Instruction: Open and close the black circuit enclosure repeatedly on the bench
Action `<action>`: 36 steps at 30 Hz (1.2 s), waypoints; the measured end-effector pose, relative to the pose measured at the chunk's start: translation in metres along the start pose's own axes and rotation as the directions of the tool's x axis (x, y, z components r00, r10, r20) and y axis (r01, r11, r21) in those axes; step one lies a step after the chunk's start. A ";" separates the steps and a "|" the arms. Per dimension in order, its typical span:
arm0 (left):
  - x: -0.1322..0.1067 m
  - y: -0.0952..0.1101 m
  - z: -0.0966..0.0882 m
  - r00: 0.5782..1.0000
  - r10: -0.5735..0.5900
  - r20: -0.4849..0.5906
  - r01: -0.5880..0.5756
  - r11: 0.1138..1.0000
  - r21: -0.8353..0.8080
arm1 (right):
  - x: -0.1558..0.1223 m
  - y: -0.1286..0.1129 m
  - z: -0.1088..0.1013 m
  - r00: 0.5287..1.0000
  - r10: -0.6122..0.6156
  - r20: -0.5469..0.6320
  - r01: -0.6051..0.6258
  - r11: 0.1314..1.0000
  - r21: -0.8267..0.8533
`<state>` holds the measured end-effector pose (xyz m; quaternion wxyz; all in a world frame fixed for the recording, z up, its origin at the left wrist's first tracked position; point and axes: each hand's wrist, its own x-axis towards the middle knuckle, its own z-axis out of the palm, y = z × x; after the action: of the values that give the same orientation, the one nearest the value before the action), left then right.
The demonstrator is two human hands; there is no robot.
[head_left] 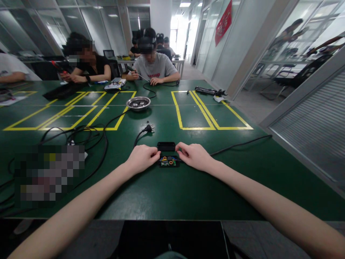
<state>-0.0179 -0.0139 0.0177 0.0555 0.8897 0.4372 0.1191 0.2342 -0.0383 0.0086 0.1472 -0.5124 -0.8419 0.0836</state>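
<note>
A small black box (169,166) lies open on the green desk (151,196), right in front of the person. Inside it sits a green board with little coloured parts and two orange rings. Its black cover (166,146) is just behind it, with the hollow side showing. I can't tell if the cover is lifted or rests on the desk.

The step in hand looks like handling the cover while the box is open. I think the next move calls for soft, steady fingers and both ends kept level, because the tiny parts are bare and could get bumped.

The left hand (144,157) is curled, with its fingers and thumb nearly together at the cover's left end. The right hand (194,155) does the same at the right end. Both seem to pinch the cover, but I can't tell how tightly.

A black cord (239,144) runs off to the right. A plug (147,128) lies behind the left hand. Farther back is a shiny metal bowl (128,104) with metal bits in it. Across the desk, a person in a grey shirt (159,66) holds a thin tool.
</note>
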 end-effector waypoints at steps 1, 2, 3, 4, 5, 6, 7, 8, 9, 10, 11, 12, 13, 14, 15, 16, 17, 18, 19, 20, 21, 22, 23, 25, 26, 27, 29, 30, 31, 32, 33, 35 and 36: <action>0.000 0.000 0.000 1.000 0.000 0.001 0.000 1.000 0.005 | 0.001 0.000 0.000 1.000 -0.006 0.005 0.006 1.000 -0.007; 0.000 0.000 0.000 1.000 0.001 0.002 -0.001 1.000 0.009 | 0.001 0.001 0.000 1.000 -0.014 0.006 0.014 1.000 -0.015; 0.000 0.000 0.000 1.000 0.005 0.003 -0.005 1.000 0.011 | 0.002 0.001 0.001 1.000 -0.024 0.003 0.024 0.999 -0.024; 0.001 0.000 0.001 1.000 0.014 0.000 -0.014 1.000 0.010 | 0.003 0.001 0.001 0.999 -0.032 -0.001 0.032 0.999 -0.033; 0.001 0.000 0.001 1.000 0.025 -0.006 -0.025 1.000 0.008 | 0.003 0.001 0.002 0.999 -0.037 -0.005 0.036 0.999 -0.041; 0.001 -0.001 0.001 0.999 0.038 -0.012 -0.038 0.999 0.005 | 0.004 0.001 0.002 0.999 -0.037 -0.007 0.037 0.998 -0.050; 0.002 -0.001 0.001 0.999 0.051 -0.014 -0.051 0.999 0.000 | 0.004 0.001 0.002 0.999 -0.036 -0.008 0.035 0.998 -0.060; 0.002 -0.001 0.001 0.998 0.064 -0.015 -0.064 0.998 -0.008 | 0.005 0.000 0.002 0.999 -0.034 -0.007 0.033 0.997 -0.070; 0.003 -0.002 0.001 0.997 0.075 -0.014 -0.076 0.997 -0.016 | 0.005 0.000 0.002 0.999 -0.032 -0.007 0.031 0.996 -0.078; 0.003 -0.003 0.001 0.996 0.087 -0.015 -0.087 0.996 -0.024 | 0.005 0.000 0.002 1.000 -0.030 -0.008 0.029 0.996 -0.083; 0.004 -0.004 0.001 0.995 0.098 -0.018 -0.098 0.995 -0.031 | 0.005 0.001 0.003 1.000 -0.028 -0.009 0.027 0.996 -0.083; 0.004 -0.005 0.001 0.994 0.108 -0.025 -0.109 0.993 -0.035 | 0.004 0.001 0.003 1.000 -0.024 -0.012 0.023 0.997 -0.077; 0.004 -0.006 0.001 0.993 0.114 -0.034 -0.116 0.993 -0.035 | 0.004 0.002 0.004 1.000 -0.022 -0.015 0.021 0.998 -0.061; 0.004 -0.007 0.001 0.992 0.115 -0.045 -0.117 0.993 -0.033 | 0.003 0.003 0.004 0.999 -0.024 -0.022 0.023 0.999 -0.037; 0.004 -0.008 0.001 0.992 0.109 -0.057 -0.112 0.993 -0.035 | 0.003 0.005 0.005 0.999 -0.033 -0.037 0.032 0.999 -0.006; 0.004 -0.010 0.000 0.993 0.097 -0.072 -0.100 0.994 -0.040 | 0.003 0.007 0.006 0.997 -0.046 -0.060 0.047 0.998 0.028; 0.004 -0.011 0.000 0.993 0.082 -0.085 -0.086 0.995 -0.050 | 0.003 0.009 0.007 0.994 -0.062 -0.085 0.068 0.996 0.062; 0.004 -0.012 0.000 0.993 0.068 -0.094 -0.074 0.995 -0.059 | 0.003 0.011 0.008 0.991 -0.081 -0.107 0.092 0.991 0.094; 0.003 -0.013 -0.001 0.993 0.061 -0.100 -0.067 0.995 -0.067 | 0.003 0.013 0.009 0.987 -0.101 -0.123 0.115 0.986 0.120; 0.003 -0.014 -0.001 0.993 0.062 -0.099 -0.070 0.995 -0.072 | 0.004 0.015 0.009 0.984 -0.118 -0.130 0.136 0.981 0.141; 0.003 -0.014 -0.001 0.993 0.075 -0.092 -0.082 0.993 -0.079 | 0.004 0.017 0.010 0.982 -0.136 -0.129 0.156 0.975 0.160; 0.003 -0.015 -0.002 0.992 0.096 -0.080 -0.103 0.991 -0.087 | 0.005 0.018 0.010 0.980 -0.155 -0.126 0.176 0.968 0.181; 0.003 -0.015 -0.002 0.990 0.122 -0.068 -0.129 0.987 -0.099 | 0.005 0.019 0.010 0.977 -0.173 -0.125 0.196 0.959 0.205; 0.002 -0.016 -0.003 0.983 0.180 -0.046 -0.185 0.974 -0.133 | 0.006 0.021 0.009 0.971 -0.205 -0.126 0.232 0.936 0.264; 0.002 -0.015 -0.003 0.977 0.208 -0.037 -0.211 0.966 -0.152 | 0.006 0.021 0.009 0.968 -0.218 -0.125 0.246 0.923 0.296; 0.001 -0.015 -0.004 0.972 0.232 -0.032 -0.234 0.957 -0.171 | 0.005 0.021 0.008 0.966 -0.227 -0.123 0.256 0.911 0.324; 0.001 -0.014 -0.004 0.965 0.261 -0.023 -0.260 0.941 -0.215 | 0.004 0.021 0.006 0.965 -0.231 -0.121 0.260 0.893 0.368; 0.000 -0.014 -0.004 0.963 0.267 -0.020 -0.264 0.934 -0.240 | 0.003 0.021 0.005 0.967 -0.226 -0.120 0.255 0.886 0.386; 0.000 -0.013 -0.004 0.964 0.266 -0.022 -0.262 0.928 -0.264 | 0.002 0.020 0.004 0.969 -0.216 -0.121 0.247 0.880 0.405; -0.001 -0.012 -0.004 0.965 0.261 -0.024 -0.256 0.923 -0.286 | 0.002 0.020 0.003 0.971 -0.205 -0.124 0.238 0.874 0.424; -0.001 -0.011 -0.004 0.967 0.254 -0.028 -0.250 0.919 -0.305 | 0.001 0.019 0.002 0.972 -0.195 -0.131 0.234 0.865 0.444; -0.002 -0.009 -0.004 0.970 0.242 -0.035 -0.240 0.913 -0.331 | 0.000 0.017 0.001 0.970 -0.183 -0.158 0.237 0.844 0.482; -0.002 -0.008 -0.004 0.970 0.238 -0.038 -0.237 0.910 -0.341 | 0.000 0.016 0.000 0.969 -0.177 -0.172 0.241 0.832 0.501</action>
<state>-0.0268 -0.0106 0.0194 0.1960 0.9131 0.2981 0.1972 0.2473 -0.0312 0.0037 0.3374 -0.3628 -0.8289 0.2597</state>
